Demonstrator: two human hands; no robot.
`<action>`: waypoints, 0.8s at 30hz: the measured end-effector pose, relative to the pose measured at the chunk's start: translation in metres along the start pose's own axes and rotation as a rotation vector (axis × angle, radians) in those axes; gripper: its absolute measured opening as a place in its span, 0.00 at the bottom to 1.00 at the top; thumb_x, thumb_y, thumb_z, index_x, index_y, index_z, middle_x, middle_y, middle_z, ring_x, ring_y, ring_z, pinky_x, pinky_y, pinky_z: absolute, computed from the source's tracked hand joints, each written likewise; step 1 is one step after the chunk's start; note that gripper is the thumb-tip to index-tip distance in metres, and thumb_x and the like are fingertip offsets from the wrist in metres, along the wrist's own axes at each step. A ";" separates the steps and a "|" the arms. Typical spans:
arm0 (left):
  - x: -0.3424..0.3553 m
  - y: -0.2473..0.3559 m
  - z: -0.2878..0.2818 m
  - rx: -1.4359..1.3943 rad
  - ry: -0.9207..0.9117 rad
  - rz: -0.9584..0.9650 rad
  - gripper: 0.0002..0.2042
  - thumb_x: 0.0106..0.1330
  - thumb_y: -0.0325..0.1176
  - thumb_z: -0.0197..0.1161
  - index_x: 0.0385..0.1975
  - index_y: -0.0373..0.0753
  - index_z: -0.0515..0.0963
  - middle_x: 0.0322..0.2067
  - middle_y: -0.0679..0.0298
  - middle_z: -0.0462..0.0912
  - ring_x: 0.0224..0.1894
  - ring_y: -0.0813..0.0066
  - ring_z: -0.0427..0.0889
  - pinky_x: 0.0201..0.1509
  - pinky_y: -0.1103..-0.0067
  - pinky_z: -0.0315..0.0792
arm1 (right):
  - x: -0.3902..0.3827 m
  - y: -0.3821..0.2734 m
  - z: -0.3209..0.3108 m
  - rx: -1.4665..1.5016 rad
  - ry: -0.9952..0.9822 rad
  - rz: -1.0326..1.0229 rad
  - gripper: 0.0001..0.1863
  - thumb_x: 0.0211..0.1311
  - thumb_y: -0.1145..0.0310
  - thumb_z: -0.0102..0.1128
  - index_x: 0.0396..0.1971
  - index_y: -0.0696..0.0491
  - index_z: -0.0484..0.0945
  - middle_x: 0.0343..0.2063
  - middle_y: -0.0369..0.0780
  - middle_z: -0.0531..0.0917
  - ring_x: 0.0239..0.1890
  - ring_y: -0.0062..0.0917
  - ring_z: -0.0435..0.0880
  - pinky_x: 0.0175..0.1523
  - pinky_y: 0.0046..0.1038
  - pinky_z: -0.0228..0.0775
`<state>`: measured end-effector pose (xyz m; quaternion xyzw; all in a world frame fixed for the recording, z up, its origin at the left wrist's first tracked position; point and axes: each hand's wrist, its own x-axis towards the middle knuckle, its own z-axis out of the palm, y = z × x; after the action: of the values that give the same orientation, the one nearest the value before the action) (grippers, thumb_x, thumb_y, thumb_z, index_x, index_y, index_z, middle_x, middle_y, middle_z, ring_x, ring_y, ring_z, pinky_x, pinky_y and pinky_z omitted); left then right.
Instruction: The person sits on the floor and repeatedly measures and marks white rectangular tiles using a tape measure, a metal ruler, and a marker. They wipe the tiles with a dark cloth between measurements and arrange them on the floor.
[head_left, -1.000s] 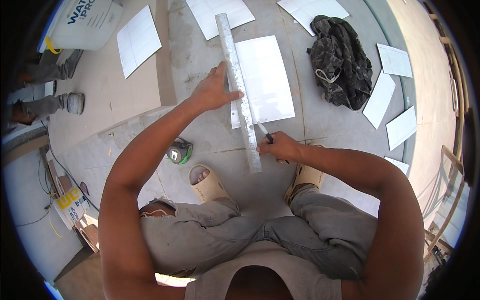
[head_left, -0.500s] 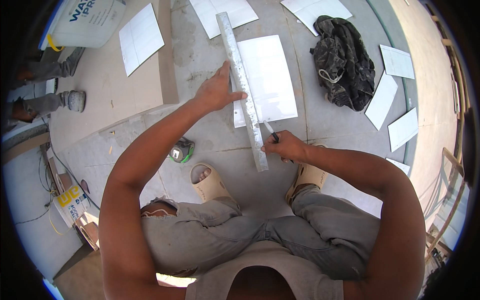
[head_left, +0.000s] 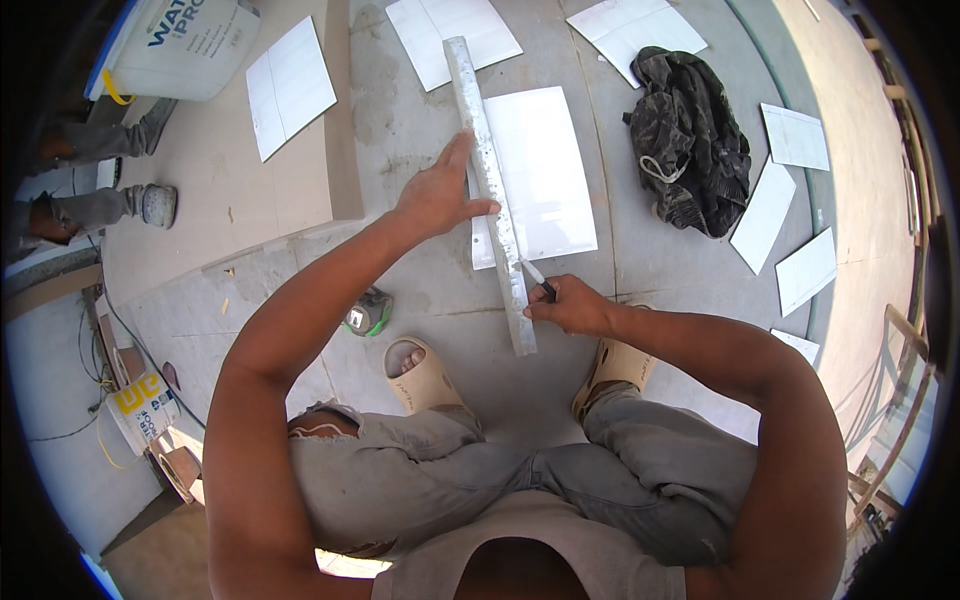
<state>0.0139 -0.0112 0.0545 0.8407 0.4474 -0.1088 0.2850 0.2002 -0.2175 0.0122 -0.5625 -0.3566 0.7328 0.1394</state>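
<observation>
— What lies on the floor (head_left: 440, 300)?

— White tiles (head_left: 540, 170), one under a long metal bar (head_left: 490, 190). A dark bag (head_left: 690, 140) lies right of it, with more tiles near it.

— And on the left?

— A tape measure (head_left: 368, 312), a raised board (head_left: 215, 190) with a tile, a white bucket (head_left: 180, 45).

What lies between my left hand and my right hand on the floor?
In the head view, only the long metal straightedge lies between left hand and right hand, across the white tile.
</observation>
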 end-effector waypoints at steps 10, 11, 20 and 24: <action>0.005 0.004 -0.006 0.072 -0.067 0.009 0.57 0.55 0.59 0.73 0.77 0.40 0.43 0.76 0.51 0.50 0.69 0.47 0.68 0.70 0.61 0.67 | -0.004 -0.007 0.000 0.011 -0.020 0.005 0.13 0.60 0.63 0.68 0.33 0.59 0.81 0.22 0.36 0.79 0.20 0.18 0.75 0.24 0.26 0.67; 0.006 0.004 -0.006 0.076 -0.066 0.010 0.57 0.55 0.58 0.73 0.77 0.40 0.42 0.76 0.50 0.50 0.69 0.47 0.68 0.70 0.61 0.67 | -0.004 -0.006 0.000 0.010 -0.022 -0.001 0.13 0.60 0.63 0.68 0.33 0.59 0.81 0.22 0.36 0.79 0.20 0.18 0.75 0.24 0.26 0.67; 0.006 0.002 -0.005 0.094 -0.063 0.021 0.59 0.53 0.58 0.74 0.77 0.38 0.41 0.76 0.50 0.49 0.69 0.48 0.67 0.71 0.61 0.66 | -0.001 -0.005 0.000 0.034 -0.025 -0.012 0.13 0.60 0.63 0.68 0.33 0.59 0.81 0.23 0.36 0.80 0.20 0.18 0.75 0.23 0.25 0.67; 0.005 0.003 -0.007 0.110 -0.088 0.022 0.61 0.52 0.59 0.74 0.77 0.38 0.40 0.76 0.51 0.48 0.69 0.47 0.67 0.70 0.61 0.67 | -0.001 -0.005 -0.001 0.028 -0.041 0.012 0.14 0.61 0.62 0.68 0.34 0.59 0.81 0.23 0.36 0.80 0.19 0.17 0.74 0.22 0.25 0.67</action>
<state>0.0189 -0.0051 0.0597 0.8543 0.4185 -0.1670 0.2591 0.2004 -0.2140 0.0162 -0.5476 -0.3458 0.7498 0.1357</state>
